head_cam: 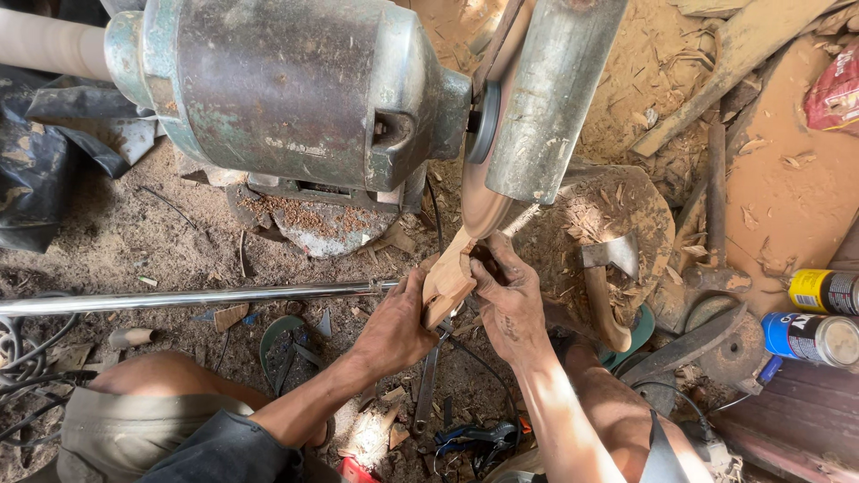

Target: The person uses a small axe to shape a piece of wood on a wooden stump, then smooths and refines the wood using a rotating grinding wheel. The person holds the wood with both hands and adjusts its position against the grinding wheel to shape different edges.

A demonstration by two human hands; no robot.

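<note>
My left hand (pixel 394 326) and right hand (pixel 508 300) both clamp the wooden piece (pixel 446 284) from either side, steadying its tip against the sanding disc (pixel 483 192) (the motor (pixel 286 89) sits just left), above the sawdust floor (pixel 134 237)

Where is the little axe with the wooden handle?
The small grey-headed axe with the curved wooden handle lies on the chip-strewn wooden chopping block, just right of the person's right hand, below the metal guard of the sanding disc.
</note>
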